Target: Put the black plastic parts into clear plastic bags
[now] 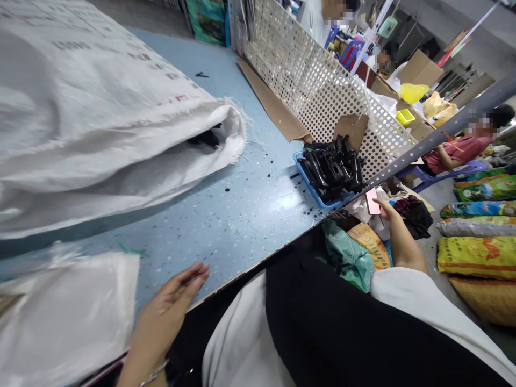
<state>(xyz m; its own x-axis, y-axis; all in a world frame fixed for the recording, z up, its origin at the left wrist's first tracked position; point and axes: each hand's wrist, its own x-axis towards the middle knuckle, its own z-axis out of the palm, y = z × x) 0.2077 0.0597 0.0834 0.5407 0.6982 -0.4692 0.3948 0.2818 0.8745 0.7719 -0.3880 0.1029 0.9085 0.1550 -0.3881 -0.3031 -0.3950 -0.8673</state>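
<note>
My left hand (171, 301) is over the front edge of the blue speckled table (242, 215), fingers stretched out and nothing visible in them. A stack of thin white plastic bags (76, 317) lies just left of it. Out to the right, below table height, my right hand (386, 209) grips a pink smartphone (372, 201). A blue basket (318, 200) heaped with black plastic parts (332, 166) stands at the table's right end, near the phone. On the far left a large white woven sack (121, 118) lies with its mouth gaping, a few black pieces showing inside.
A perforated metal panel (306, 70) borders the table's back, with a cardboard strip (274, 102) along its foot. Small black bits are scattered on the tabletop. Filled sacks (475, 258) line the floor at right. A seated person in a red shirt (455, 150) is beyond.
</note>
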